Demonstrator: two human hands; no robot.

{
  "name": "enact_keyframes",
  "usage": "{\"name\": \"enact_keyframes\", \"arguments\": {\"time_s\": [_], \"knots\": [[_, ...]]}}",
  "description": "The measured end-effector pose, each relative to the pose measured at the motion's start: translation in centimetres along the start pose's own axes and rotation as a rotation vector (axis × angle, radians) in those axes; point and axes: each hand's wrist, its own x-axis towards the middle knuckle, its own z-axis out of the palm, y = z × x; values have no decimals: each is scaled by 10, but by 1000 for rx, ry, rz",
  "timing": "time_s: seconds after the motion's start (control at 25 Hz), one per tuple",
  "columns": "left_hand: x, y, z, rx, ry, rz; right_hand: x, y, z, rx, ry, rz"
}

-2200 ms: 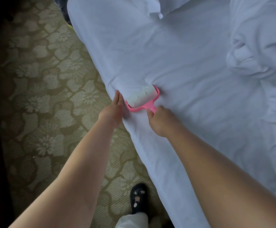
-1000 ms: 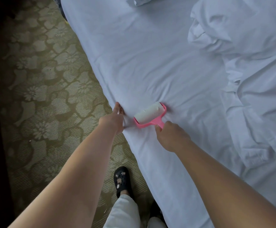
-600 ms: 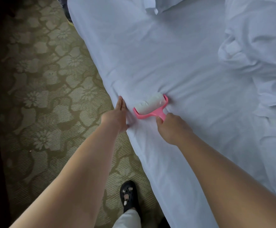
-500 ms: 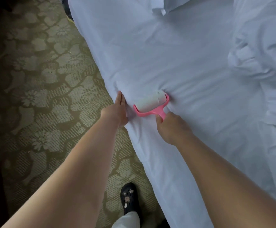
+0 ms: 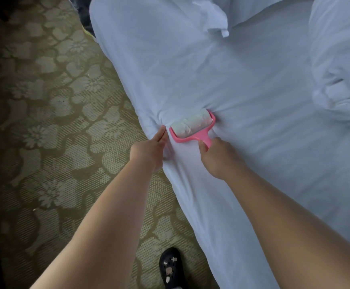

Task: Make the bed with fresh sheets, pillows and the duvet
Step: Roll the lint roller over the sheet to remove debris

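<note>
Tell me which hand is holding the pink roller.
The right hand: it grips the handle of the pink-framed lint roller on the white bed sheet. The left hand only presses straight fingers on the sheet's edge.

Your right hand (image 5: 217,157) pushes the pink lint roller (image 5: 192,126) a little farther up the white sheet (image 5: 242,84), which now bunches into tighter creases at the bed edge beside your left hand (image 5: 149,151).
</note>
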Motion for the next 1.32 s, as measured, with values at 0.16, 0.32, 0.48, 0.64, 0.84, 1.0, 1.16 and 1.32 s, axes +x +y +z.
{"name": "enact_keyframes", "arguments": {"time_s": [0.16,0.32,0.48,0.64,0.84,1.0,1.16,1.32], "knots": [[2,0,5,-65,17,-24,-7,0,2,4,-8,-7],[-7,6,7,-252,11,-41,-24,16,5,50,-15,7],[-34,26,27,-268,32,-59,-53,48,14,95,-16,-7],[-72,69,60,-244,9,-44,-98,92,22,87,-36,-10],[-117,114,92,-260,-50,-40,-154,147,25,57,-85,13],[-136,133,97,-174,-63,-53,-168,161,19,38,-126,13],[-146,143,100,-143,-68,-53,-169,158,13,13,-141,-2],[-151,147,101,-199,-66,-72,-171,161,14,7,-143,12]]}}
